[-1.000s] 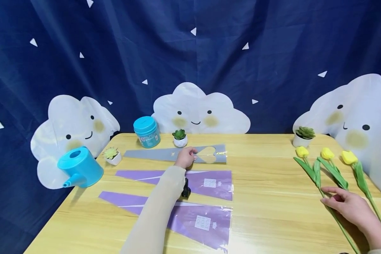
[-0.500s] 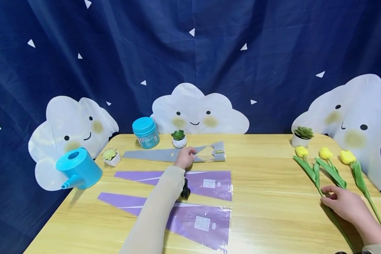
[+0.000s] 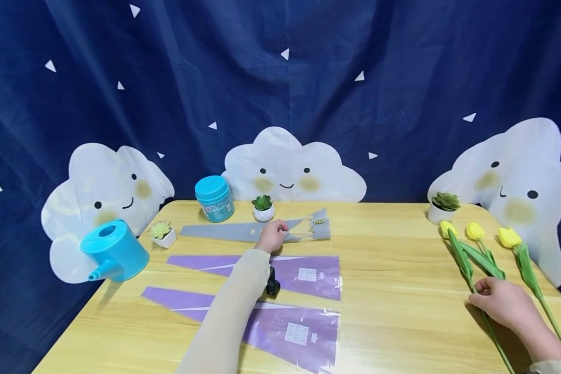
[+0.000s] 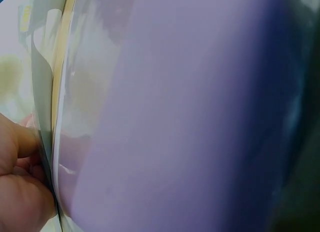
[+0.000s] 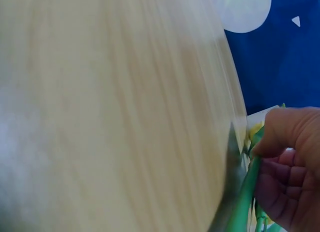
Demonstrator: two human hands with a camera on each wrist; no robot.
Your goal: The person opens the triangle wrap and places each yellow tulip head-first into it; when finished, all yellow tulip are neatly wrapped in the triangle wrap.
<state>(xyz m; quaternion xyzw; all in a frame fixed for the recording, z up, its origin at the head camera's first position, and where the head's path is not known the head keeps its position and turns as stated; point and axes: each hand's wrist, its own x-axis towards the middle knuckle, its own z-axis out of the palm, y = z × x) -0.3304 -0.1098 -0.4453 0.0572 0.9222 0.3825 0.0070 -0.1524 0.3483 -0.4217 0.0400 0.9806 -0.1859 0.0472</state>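
A pale wood table [image 3: 402,280] stood before a dark blue curtain [image 3: 327,78] printed with small white triangles and smiling clouds [image 3: 292,161]. Along its far side sat a blue jar [image 3: 215,200] and potted plants [image 3: 263,208], with a blue watering can [image 3: 117,254] at the left edge. The gray wrapper [image 3: 219,231] lay left of centre on the far part, beyond two purple wrappers [image 3: 308,283], and the left hand [image 3: 272,236] pinched it between thumb and fingers. On the right, the right hand [image 3: 505,304] gripped the stem of the leftmost yellow tulip [image 3: 459,254], thumb and forefinger closed on it; two other tulips [image 3: 525,265] lay just beside. The left arm [image 3: 229,317] hid the middle of both purple wrappers, and the held stem's lower end was cut off by the near edge of the head view. Purple film blurred most of the left wrist view, hiding the left fingertips; the right wrist view showed mainly bare wood, the flower heads hard to make out.
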